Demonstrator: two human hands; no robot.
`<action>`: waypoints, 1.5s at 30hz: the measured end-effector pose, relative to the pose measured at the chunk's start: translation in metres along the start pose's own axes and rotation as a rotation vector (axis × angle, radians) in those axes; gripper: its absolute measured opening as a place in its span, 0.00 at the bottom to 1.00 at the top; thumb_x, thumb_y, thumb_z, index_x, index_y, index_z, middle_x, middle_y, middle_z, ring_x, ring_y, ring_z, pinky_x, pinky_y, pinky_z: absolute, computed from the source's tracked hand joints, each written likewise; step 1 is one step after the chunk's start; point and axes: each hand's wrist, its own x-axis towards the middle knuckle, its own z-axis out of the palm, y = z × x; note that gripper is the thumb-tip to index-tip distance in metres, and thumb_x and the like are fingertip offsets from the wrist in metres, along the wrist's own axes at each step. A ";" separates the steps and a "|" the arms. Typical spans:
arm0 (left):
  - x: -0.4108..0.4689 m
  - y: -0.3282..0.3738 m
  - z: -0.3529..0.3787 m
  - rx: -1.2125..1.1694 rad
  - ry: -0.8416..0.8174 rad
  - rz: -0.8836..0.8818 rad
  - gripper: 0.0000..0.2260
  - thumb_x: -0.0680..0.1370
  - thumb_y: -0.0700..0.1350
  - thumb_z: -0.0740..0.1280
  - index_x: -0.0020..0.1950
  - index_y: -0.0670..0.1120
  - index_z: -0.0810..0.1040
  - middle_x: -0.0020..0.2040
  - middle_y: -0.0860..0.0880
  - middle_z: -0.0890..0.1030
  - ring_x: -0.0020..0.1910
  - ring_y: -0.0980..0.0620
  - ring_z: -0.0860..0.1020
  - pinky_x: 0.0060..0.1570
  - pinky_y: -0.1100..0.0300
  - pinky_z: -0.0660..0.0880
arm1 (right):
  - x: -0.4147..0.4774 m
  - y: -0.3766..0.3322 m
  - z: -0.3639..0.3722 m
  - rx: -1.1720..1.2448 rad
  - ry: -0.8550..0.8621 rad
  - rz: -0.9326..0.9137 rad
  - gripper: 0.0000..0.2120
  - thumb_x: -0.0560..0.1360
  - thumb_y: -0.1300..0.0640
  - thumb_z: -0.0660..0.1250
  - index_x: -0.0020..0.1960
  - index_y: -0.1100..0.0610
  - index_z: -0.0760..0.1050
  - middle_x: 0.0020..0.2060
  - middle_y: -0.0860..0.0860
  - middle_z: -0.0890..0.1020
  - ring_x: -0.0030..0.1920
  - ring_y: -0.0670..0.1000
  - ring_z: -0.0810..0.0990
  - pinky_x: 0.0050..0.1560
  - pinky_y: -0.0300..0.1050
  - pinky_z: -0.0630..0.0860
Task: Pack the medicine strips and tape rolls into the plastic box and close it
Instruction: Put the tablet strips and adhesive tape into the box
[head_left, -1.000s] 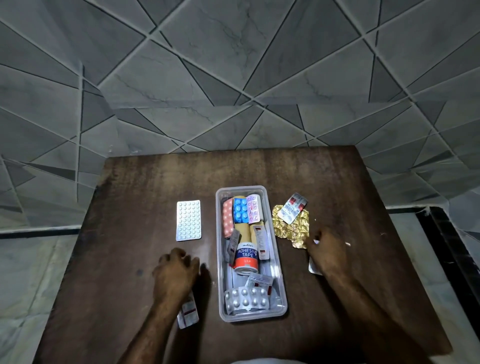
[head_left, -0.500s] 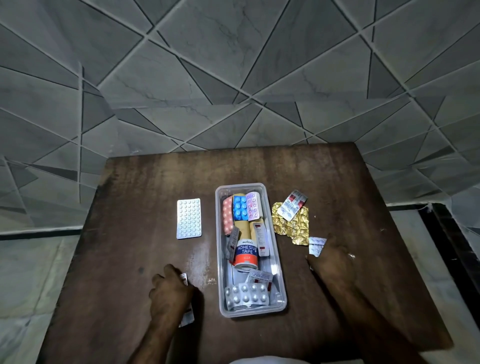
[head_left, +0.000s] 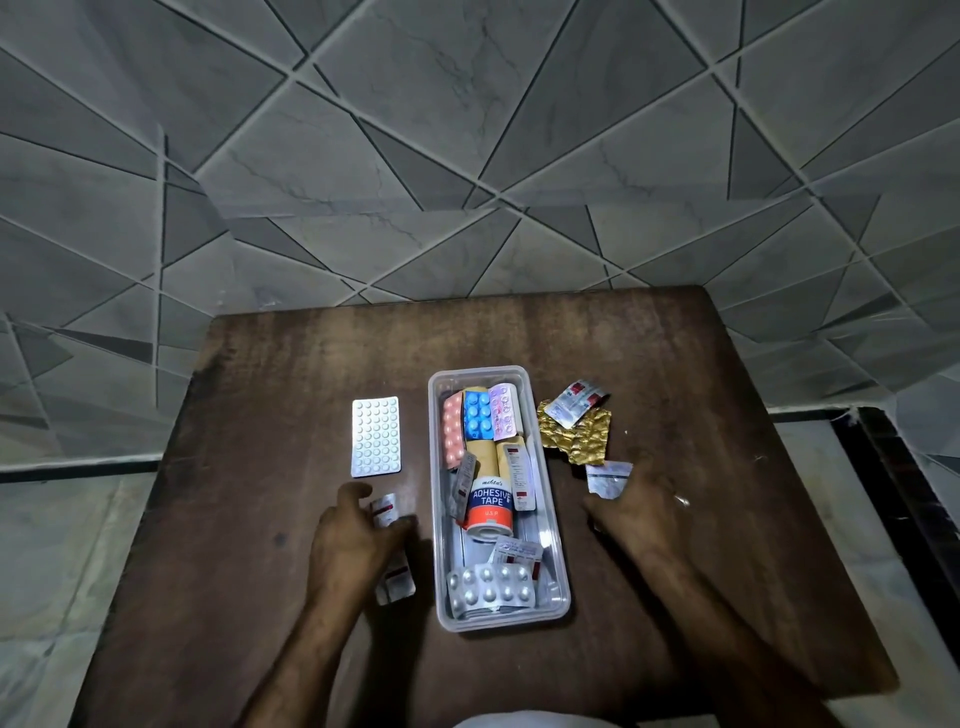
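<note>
A clear plastic box (head_left: 551, 499) stands open at the table's middle. Inside lie an adhesive tape roll (head_left: 491, 503), a blue strip (head_left: 478, 414), a pink strip (head_left: 453, 434) and a silver blister strip (head_left: 491, 588). Just left of the box, my left hand (head_left: 350, 548) is curled around a small red-marked strip (head_left: 384, 512), whose other end shows below the palm. To the right, my right hand (head_left: 641, 519) rests flat with its fingertips at a small silver strip (head_left: 608, 478). A white tablet sheet (head_left: 375, 436) lies left of the box. No lid is in view.
A crumpled gold foil strip (head_left: 579, 439) lies right of the box with a red-and-white strip (head_left: 576, 402) on top of it. The brown wooden table (head_left: 285, 374) stands against a grey tiled wall, and floor drops away on both sides.
My left hand has closed around the red-marked strip and raised its end beside the box. My right hand has drawn back, uncovering the small silver strip.
</note>
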 end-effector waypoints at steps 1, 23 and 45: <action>-0.002 0.009 -0.001 -0.003 -0.001 0.027 0.29 0.67 0.49 0.78 0.64 0.45 0.72 0.53 0.42 0.82 0.52 0.42 0.80 0.47 0.56 0.73 | -0.005 -0.008 -0.002 0.006 -0.015 0.005 0.35 0.60 0.40 0.72 0.60 0.56 0.69 0.54 0.58 0.79 0.55 0.61 0.78 0.53 0.53 0.76; -0.037 0.055 0.031 0.149 -0.117 0.295 0.25 0.70 0.50 0.72 0.66 0.50 0.71 0.54 0.46 0.77 0.52 0.47 0.77 0.43 0.62 0.67 | -0.068 -0.057 0.014 -0.059 -0.288 -0.252 0.45 0.56 0.29 0.61 0.68 0.46 0.57 0.63 0.52 0.72 0.61 0.55 0.74 0.57 0.55 0.76; -0.044 0.060 0.051 0.269 -0.193 0.282 0.21 0.74 0.50 0.69 0.65 0.49 0.69 0.54 0.47 0.83 0.51 0.46 0.81 0.43 0.60 0.73 | -0.077 -0.046 0.014 -0.267 -0.277 -0.385 0.29 0.73 0.42 0.64 0.69 0.55 0.66 0.63 0.54 0.68 0.59 0.58 0.75 0.59 0.49 0.72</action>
